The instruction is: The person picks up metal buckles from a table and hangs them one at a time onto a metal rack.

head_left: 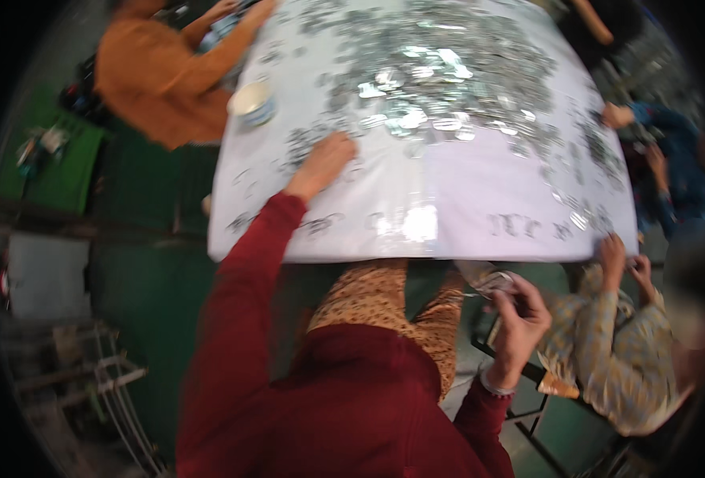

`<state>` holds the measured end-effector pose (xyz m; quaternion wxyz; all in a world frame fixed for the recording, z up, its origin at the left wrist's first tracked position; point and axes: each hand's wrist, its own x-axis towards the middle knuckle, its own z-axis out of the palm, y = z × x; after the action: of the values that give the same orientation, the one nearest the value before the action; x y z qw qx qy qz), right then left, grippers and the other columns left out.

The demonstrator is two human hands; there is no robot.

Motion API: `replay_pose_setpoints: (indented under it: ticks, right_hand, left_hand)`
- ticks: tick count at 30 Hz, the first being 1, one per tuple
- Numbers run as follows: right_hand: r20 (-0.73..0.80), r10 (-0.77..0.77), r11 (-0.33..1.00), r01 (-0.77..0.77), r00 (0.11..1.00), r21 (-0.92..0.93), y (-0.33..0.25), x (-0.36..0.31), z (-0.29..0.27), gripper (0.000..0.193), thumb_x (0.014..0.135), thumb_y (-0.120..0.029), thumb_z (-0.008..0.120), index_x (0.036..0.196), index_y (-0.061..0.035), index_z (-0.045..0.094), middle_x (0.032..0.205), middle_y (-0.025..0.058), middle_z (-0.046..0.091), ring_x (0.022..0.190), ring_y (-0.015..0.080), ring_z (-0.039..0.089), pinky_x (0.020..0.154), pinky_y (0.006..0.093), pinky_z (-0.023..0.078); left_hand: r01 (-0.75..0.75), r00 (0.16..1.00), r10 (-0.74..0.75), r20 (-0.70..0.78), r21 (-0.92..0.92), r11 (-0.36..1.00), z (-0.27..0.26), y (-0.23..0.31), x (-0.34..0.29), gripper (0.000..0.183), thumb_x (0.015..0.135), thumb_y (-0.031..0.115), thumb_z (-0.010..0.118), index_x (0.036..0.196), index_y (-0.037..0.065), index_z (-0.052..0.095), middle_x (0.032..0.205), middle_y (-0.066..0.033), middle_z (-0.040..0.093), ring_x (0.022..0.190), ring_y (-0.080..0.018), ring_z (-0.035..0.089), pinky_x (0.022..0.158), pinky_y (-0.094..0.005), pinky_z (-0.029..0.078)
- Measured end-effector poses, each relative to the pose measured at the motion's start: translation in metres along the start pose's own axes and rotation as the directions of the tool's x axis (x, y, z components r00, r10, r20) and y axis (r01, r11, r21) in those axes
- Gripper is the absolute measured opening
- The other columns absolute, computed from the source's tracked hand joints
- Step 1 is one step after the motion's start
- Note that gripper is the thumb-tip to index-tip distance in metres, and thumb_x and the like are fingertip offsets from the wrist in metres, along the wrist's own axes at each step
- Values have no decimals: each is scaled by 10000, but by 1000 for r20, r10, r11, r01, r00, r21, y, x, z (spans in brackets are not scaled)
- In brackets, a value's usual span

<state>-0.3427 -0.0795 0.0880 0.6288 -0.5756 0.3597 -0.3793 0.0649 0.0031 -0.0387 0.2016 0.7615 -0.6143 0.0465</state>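
On the white-topped table (384,179), my left hand (324,166) reaches over the left part, its fingers curled together at the edge of a patch of small dark pieces (300,145). Whatever is between those fingertips is hidden and blurred. My right hand (521,325) is raised beyond the near table edge, thumb and fingers pinching a clear, shiny plastic bag (486,279). Silvery bits seem to show in the bag, too blurred to name. A large spread of flat silvery metal pieces (440,80) covers the far middle of the table.
A pale tub (253,103) stands at the left table edge. A person in an orange top (157,76) is at the far left; a person in a patterned top (619,354) sits at the near right, and one in blue (675,151) beyond. Dark pieces (531,229) lie near the front edge.
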Motion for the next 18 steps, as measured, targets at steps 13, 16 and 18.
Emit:
replay_pose_setpoints:
  ticks: [13,16,18]
  right_hand:
    - [23,49,998,-48,999,-47,-7,-8,-6,237,788,49,640,1024,28,643,835,23,641,736,59,579,640,187,473]
    - [-27,13,1000,-13,1000,-12,0,-12,-5,228,795,47,633,1023,32,640,838,27,646,760,62,584,661,196,481]
    - [-19,-12,1000,13,1000,19,2,-13,4,220,802,53,616,1021,34,638,844,24,644,774,67,585,678,205,487]
  left_hand:
    - [185,977,-173,124,-899,397,-70,225,25,89,832,-7,600,903,-57,621,861,-81,661,697,-113,617,653,-240,498]
    - [47,999,5,53,-924,380,-81,262,11,119,770,-26,658,885,-7,636,872,-92,659,792,-156,623,706,-273,498]
    - [-149,988,103,-112,-861,487,-81,271,2,153,703,-39,703,823,12,623,950,-107,640,915,-224,596,778,-313,482]
